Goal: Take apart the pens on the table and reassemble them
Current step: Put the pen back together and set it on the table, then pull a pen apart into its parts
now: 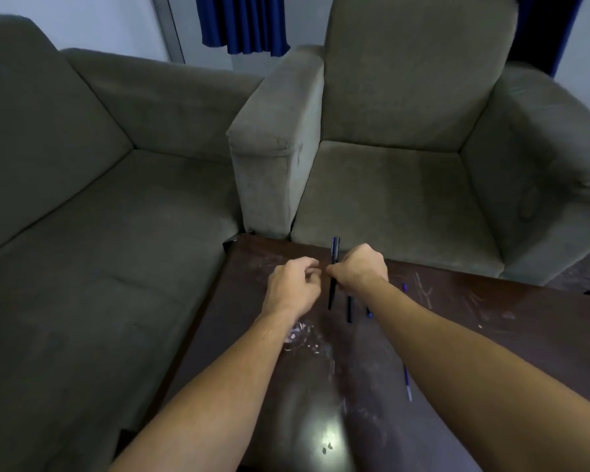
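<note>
My right hand (361, 267) grips a dark pen (334, 264) that stands nearly upright over the far part of the dark wooden table (491, 318). My left hand (293, 284) hovers just left of it with fingers curled; whether it pinches a small part I cannot tell. A second dark pen barrel (349, 310) lies on the table below my right hand. A blue piece (368, 311) shows beside my right forearm. A thin blue refill (407, 383) lies nearer to me, partly under my right arm.
A grey sofa (82, 216) borders the table on the left and a grey armchair (406, 165) stands behind it. The tabletop is scratched and glossy, with a light glare (327, 434) near its front. Blue curtains (242, 22) hang at the back.
</note>
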